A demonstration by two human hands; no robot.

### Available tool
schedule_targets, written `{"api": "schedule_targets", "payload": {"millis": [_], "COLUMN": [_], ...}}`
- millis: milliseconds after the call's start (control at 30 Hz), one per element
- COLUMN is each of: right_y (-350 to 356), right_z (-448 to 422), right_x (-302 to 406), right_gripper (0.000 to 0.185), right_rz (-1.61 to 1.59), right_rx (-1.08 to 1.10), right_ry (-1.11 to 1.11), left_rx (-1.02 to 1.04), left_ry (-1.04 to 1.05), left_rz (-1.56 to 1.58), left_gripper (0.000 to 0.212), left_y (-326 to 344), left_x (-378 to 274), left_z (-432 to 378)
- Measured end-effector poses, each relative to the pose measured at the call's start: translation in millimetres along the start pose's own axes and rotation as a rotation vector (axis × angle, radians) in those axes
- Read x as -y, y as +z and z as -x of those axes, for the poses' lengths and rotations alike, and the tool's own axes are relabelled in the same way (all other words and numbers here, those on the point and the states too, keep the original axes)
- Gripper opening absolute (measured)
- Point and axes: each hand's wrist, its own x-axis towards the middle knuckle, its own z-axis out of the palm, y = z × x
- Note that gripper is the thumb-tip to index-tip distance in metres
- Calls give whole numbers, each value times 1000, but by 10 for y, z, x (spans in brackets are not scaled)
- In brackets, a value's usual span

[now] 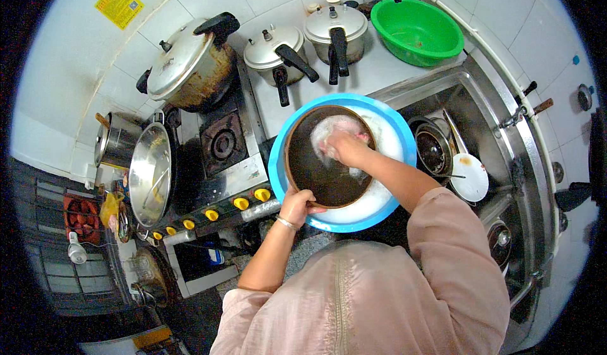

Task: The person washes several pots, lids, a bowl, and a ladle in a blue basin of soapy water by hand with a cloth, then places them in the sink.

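A round, brown-rimmed vessel with a dark inside is held tilted over a blue plastic basin. White suds fill much of the basin around it. My left hand grips the vessel's near-left rim, thumb on the upper side. Inside the vessel, my right hand presses a foamy scrubbing cloth or pad with some pink in it. Foam and my fingers hide most of that pad, so its exact kind cannot be told.
Left of the basin stands a gas stove bearing a large pressure cooker and a steel wok. Two smaller pressure cookers and a green basin line the back counter. At right, the steel sink holds pans and a white plate.
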Motion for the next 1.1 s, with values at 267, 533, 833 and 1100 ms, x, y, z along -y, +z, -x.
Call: {"api": "schedule_targets", "payload": {"millis": [267,533,833,1100], "right_y": [43,-313,120,88], "right_z": [-71,-519,465,783], "right_x": [633,256,72,28], "right_gripper": [40,14,47,25], "right_rz": [-255,86,-166,-386], "right_rx": [-178,-420,-294,143], "right_ry": [-644,-428,483,112], "left_rx": [173,85,-65,-114], "left_ry": [-182,-155,241,555], "left_rz": [131,138,9,-26], "left_gripper": [61,12,60,57], "left_y": [-118,31,156,-64], "left_x": [67,13,19,2], "left_z": [-114,44,11,-87]}}
